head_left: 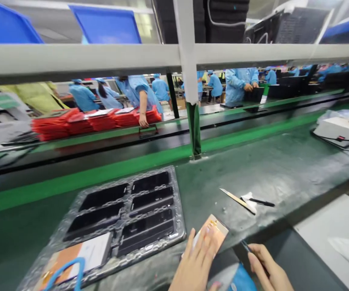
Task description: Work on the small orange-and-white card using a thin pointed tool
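Pressing flat with spread left fingers point(203, 246) on a copper-backed panel point(212, 234); right fingers point(257, 258) pinching a thin dark tool point(246, 246) just beside. Probably prying next, needing steady aim.

No text, label, brand or number is showing clearly enough to read anywhere. The white box point(341, 128) on the table point(277, 169) is bearing only small blurred marks.

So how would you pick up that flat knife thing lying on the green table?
Probably by the pale handle end of the blade tool, coming from above. It lies flat, its pointed tip toward the tray, its other end against a white scrap, so pinch its long edges.
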